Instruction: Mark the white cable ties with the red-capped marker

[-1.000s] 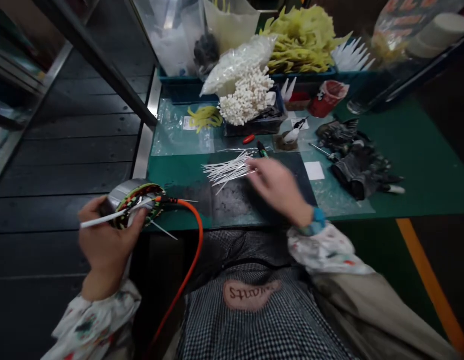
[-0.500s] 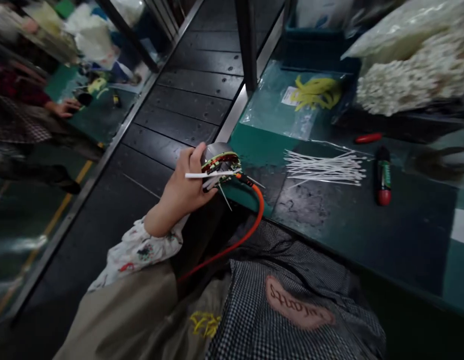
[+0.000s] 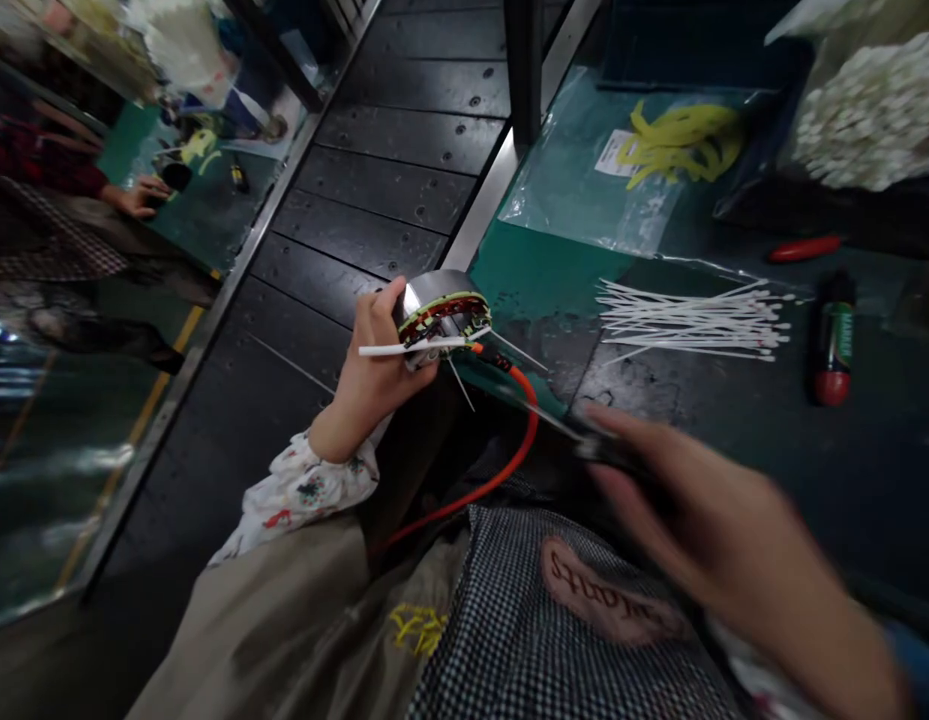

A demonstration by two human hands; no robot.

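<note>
My left hand (image 3: 374, 360) grips a round metal motor part (image 3: 441, 305) with copper windings, held over the edge of the bench. White tie ends stick out of the part, and an orange cable (image 3: 528, 425) curves from it down to my lap. At the lower right my right hand (image 3: 704, 510), blurred, is closed around the dark handle of a thin metal tool (image 3: 569, 430). The tool's tip points left toward the part, near the cable; its exact kind is unclear.
On the green bench lie white cable ties (image 3: 689, 318), a marker (image 3: 835, 345), a red-handled item (image 3: 805, 248) and yellow strips (image 3: 681, 145) on a plastic bag. A black slatted conveyor (image 3: 389, 160) runs at left, with another person's hand (image 3: 141, 195) beyond it.
My right hand has come into view from the lower right with the thin tool. My left hand still holds the motor part, nearly in place. The view has shifted, and bench items appear farther right.
</note>
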